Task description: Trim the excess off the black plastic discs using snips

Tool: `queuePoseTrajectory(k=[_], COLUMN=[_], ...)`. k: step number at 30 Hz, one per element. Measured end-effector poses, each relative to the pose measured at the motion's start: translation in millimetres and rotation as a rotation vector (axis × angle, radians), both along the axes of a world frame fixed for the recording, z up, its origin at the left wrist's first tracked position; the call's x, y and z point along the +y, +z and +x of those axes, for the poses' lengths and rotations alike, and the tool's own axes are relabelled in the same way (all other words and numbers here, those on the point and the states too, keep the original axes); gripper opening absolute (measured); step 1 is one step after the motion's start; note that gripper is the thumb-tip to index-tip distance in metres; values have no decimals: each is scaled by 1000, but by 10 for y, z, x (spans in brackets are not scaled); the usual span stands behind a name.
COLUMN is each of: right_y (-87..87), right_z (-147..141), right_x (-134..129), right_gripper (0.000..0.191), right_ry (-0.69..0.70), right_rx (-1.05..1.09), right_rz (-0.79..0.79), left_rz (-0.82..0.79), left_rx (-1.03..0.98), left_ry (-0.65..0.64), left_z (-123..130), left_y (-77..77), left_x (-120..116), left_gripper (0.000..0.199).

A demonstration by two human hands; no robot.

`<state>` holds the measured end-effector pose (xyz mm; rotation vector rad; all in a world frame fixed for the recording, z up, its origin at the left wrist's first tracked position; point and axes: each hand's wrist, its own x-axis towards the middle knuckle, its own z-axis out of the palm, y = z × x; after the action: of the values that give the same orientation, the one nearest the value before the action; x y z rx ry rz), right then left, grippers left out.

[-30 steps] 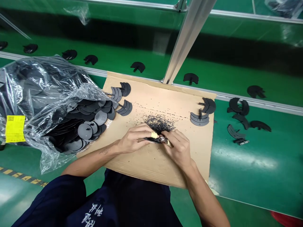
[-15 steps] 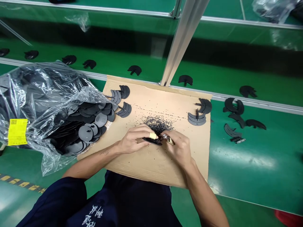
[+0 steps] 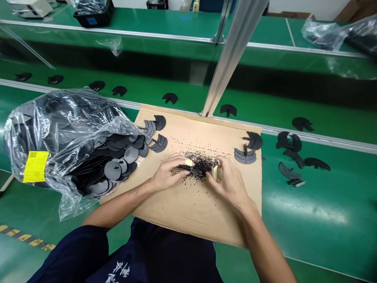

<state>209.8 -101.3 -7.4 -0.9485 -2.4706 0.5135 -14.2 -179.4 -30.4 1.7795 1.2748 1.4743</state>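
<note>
The left hand (image 3: 166, 173) and the right hand (image 3: 230, 184) are held close together over a cardboard sheet (image 3: 182, 214), with the fingers curled rather than spread. A slim black plastic piece (image 3: 190, 169) is pinched in the left hand, its end directed toward the right hand, and a finger of that hand is wrapped in beige tape (image 3: 188, 162), presumably for protection. A small metal and tan tool (image 3: 216, 168) is gripped upright in the right hand; its exact kind cannot be told, as it is partly hidden by the fingers. Directly beneath the hands, a heap of fine black plastic crumbs (image 3: 200, 165) lies scattered across the matt cardboard, which appears to have been placed to catch them. At 3 o'clock, thin arc-shaped black plastic parts (image 3: 245, 156) are set at the sheet's edge, and similar parts (image 3: 159, 143) lie at 10 o'clock. Further round at 9 o'clock, smooth round black plastic discs (image 3: 112, 170) spill from a crinkled clear plastic bag (image 3: 59, 129) bearing a yellow label (image 3: 35, 166). Scalloped black pieces (image 3: 301, 124) are spaced along the glossy green bench (image 3: 306, 208) at 2 o'clock, and an aluminium upright (image 3: 232, 59) rises at 1 o'clock.
</note>
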Motion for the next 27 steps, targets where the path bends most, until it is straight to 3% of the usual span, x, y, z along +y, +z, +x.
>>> queuePoseTrajectory(k=[4,10,13,17,23,27], right_y=[-99,-98,-70,-81,-124,-90], right_z=[-16,-14,-34,-86,-89,-90], right_x=[4,-55,-108,-176,-190,-217], right_gripper=[29,22,24,20,19,17], right_ry=[-13,-5,44,167,312,312], right_rx=[231,342,411,468,459,447], right_rz=[-36,-160,-203,-145,-90,-173], left_rz=[-49,-116,-136,-141,-310,-501], left_rx=[-31,-99,-78,-57,-351,-452], left_ry=[-15,-29,-40,-86,-337,-480], left_z=[9,18,33,64,7,-57], left_y=[8,-11,-2,-7,-13,43], left_x=[-18,-45,-47,-54,-24,2], left_gripper=[17,17,16,16,50,34])
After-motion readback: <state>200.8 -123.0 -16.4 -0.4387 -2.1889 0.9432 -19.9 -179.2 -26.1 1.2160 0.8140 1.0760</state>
